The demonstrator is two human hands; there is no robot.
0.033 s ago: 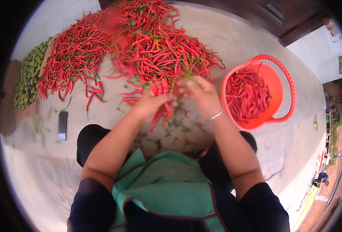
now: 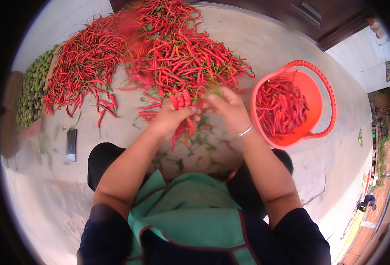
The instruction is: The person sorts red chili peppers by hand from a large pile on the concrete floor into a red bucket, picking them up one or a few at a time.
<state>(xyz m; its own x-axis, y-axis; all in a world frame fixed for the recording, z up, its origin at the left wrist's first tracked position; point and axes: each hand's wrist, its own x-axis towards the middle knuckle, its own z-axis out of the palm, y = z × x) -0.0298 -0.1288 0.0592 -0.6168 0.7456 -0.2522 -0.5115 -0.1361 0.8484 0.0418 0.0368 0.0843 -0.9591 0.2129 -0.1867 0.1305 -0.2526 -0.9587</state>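
Note:
My left hand (image 2: 174, 118) is closed round a small bunch of red chili peppers (image 2: 184, 100); their tips hang out below the fingers. Close beside it, my right hand (image 2: 225, 106) has its thumb and fingers pinched on thin green chili stems (image 2: 214, 91), partly blurred. Just beyond both hands spreads a big heap of red chili peppers (image 2: 190, 62) with green stems, lying on the floor. A coral-red bucket (image 2: 315, 99) stands to the right of my right hand, part filled with chilies (image 2: 279, 108); its braided-looking handle (image 2: 331, 97) leans outward.
Green stem scraps (image 2: 180, 164) litter the concrete floor (image 2: 331, 145) between my knees. A dark phone (image 2: 71, 145) lies at the left. Green round produce (image 2: 31, 90) is piled at the far left. A dark door (image 2: 309, 17) stands at the back. Another person (image 2: 368, 202) is far off right.
Almost nothing differs. The heap and bucket sit very slightly further left in the picture; both hands keep their grip.

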